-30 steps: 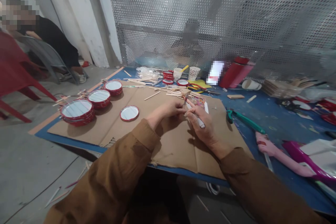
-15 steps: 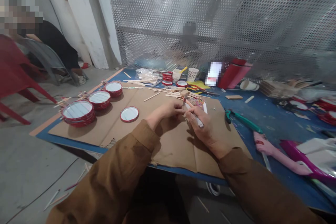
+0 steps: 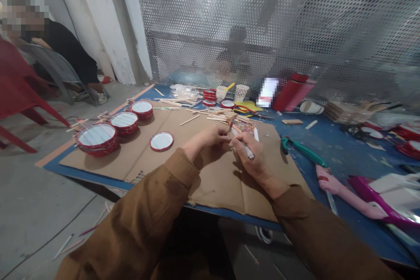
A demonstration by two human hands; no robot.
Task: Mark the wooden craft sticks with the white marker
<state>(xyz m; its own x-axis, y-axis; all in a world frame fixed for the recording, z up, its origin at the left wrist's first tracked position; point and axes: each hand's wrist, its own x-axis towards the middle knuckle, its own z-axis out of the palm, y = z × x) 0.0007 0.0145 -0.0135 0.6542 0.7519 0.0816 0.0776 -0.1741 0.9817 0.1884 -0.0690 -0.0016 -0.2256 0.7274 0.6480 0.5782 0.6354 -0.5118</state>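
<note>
Both bare hands meet above the broad brown cardboard sheet (image 3: 223, 188), toward the right of its middle. The left hand (image 3: 215, 138) pinches a slim, flat brown strip (image 3: 231, 125) that stands up from its fingertips (its lower end is hidden by the fingers). The right hand (image 3: 252, 157) is curled round a white, pen-shaped tool (image 3: 248, 152), thumb along its side, the far end close to the strip; whether the two touch I cannot tell.

On the left part of the cardboard sheet stand three round, red-sided drums with white tops (image 3: 97, 135), in a row. Nearer the sheet's middle lies a flat, red-rimmed white disc (image 3: 161, 141). Thin, pale wooden sticks (image 3: 218, 117) are scattered over the sheet's far edge. At its right edge are teal-handled pliers (image 3: 307, 153), and beyond its far right corner a red cylindrical bottle (image 3: 289, 92) leans on the blue tabletop (image 3: 348, 144).
</note>
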